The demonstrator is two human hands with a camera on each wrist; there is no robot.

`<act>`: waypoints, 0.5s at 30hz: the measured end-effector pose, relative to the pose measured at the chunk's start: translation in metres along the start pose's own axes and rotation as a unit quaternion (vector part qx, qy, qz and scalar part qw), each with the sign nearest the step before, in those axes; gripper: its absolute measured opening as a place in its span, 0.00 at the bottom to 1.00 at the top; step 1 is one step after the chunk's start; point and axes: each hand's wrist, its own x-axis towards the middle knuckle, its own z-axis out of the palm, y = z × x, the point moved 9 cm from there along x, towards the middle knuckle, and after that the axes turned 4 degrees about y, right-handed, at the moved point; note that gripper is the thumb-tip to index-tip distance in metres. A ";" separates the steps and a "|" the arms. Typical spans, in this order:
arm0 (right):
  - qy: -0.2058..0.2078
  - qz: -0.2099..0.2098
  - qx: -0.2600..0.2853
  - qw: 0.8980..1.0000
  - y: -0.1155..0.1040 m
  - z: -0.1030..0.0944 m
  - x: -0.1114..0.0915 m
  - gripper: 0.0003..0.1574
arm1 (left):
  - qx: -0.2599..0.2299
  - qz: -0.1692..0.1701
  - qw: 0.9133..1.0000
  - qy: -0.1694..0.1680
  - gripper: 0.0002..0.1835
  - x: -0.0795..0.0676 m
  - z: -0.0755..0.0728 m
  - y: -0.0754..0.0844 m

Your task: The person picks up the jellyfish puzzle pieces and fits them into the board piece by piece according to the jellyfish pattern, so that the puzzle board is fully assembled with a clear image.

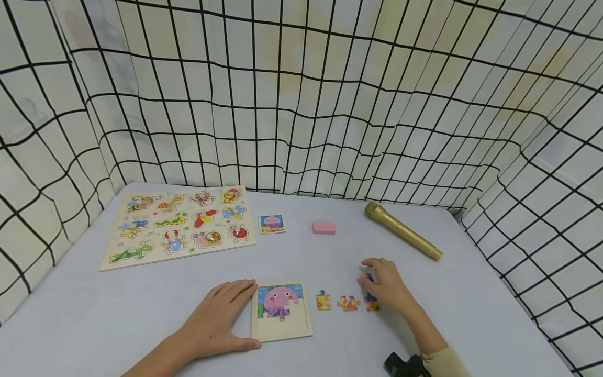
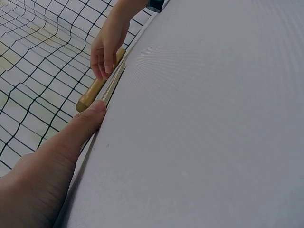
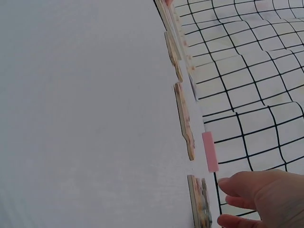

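A small wooden puzzle board (image 1: 282,327) with a partly filled pink octopus picture lies at the front middle. My left hand (image 1: 218,317) rests at its left side, fingers by the top corner and thumb at the bottom edge. To the board's right are a yellow puzzle piece (image 1: 323,301), a pink-and-yellow piece (image 1: 348,303) and an orange-and-blue piece (image 1: 372,303). Over the rightmost pieces hovers my right hand (image 1: 387,285), its fingers apart and loosely bent. Those fingers partly cover a dark blue piece (image 1: 369,278). In the right wrist view, nothing shows between the fingers (image 3: 242,183).
A large insect puzzle board (image 1: 188,256) lies at the back left. Behind the small board are an octopus picture card (image 1: 272,224) and a pink block (image 1: 324,228). A gold microphone-shaped stick (image 1: 405,232) lies back right. Black netting (image 1: 292,110) encloses the white table.
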 end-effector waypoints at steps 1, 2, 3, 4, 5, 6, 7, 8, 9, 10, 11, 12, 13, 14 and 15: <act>0.002 0.002 -0.003 1.000 0.002 -0.001 0.000 0.22 | -0.001 0.000 1.000 0.000 0.56 0.000 0.000 0.000; 0.004 0.006 -0.005 1.000 0.004 -0.001 0.000 0.22 | -0.001 -0.001 1.000 -0.001 0.56 0.000 0.000 0.000; 0.006 0.010 -0.006 1.000 0.006 -0.002 -0.001 0.22 | -0.001 -0.001 1.000 -0.002 0.56 0.000 0.000 0.000; 0.007 0.014 -0.009 1.000 0.007 -0.003 -0.001 0.21 | 0.000 -0.001 1.000 -0.002 0.56 0.000 0.001 0.000; 0.007 0.017 -0.013 1.000 0.008 -0.003 -0.001 0.21 | 0.000 -0.002 1.000 -0.003 0.56 0.000 0.001 0.000; 0.008 0.021 -0.014 1.000 0.010 -0.004 -0.002 0.21 | 0.000 -0.002 1.000 -0.003 0.56 0.000 0.001 0.000; 0.009 0.023 -0.015 1.000 0.011 -0.004 -0.003 0.20 | 0.000 -0.003 1.000 -0.003 0.56 0.000 0.001 -0.001; 0.009 0.024 -0.016 1.000 0.012 -0.005 -0.003 0.20 | 0.000 -0.003 1.000 -0.003 0.56 0.000 0.000 -0.001; 0.010 0.024 -0.018 1.000 0.012 -0.006 -0.004 0.19 | 0.000 -0.004 1.000 -0.002 0.56 0.000 0.000 -0.001; 0.011 0.024 -0.018 0.999 0.012 -0.006 -0.004 0.19 | 0.000 -0.004 1.000 -0.002 0.56 0.000 0.000 -0.001; 0.012 0.025 -0.019 0.999 0.013 -0.007 -0.005 0.18 | -0.001 -0.004 1.000 -0.002 0.56 0.000 0.000 -0.001; 0.013 0.025 -0.018 0.999 0.014 -0.007 -0.006 0.18 | -0.001 -0.005 1.000 -0.002 0.56 0.000 0.000 -0.001; 0.013 0.025 -0.019 0.999 0.014 -0.008 -0.006 0.17 | -0.001 -0.005 1.000 -0.003 0.56 0.000 0.000 -0.001; 0.012 0.028 -0.020 0.999 0.015 -0.007 -0.007 0.17 | 0.000 -0.006 1.000 -0.003 0.57 0.000 0.000 -0.001; 0.011 0.031 -0.020 0.999 0.015 -0.007 -0.007 0.17 | 0.000 -0.006 1.000 -0.004 0.57 0.000 0.000 -0.001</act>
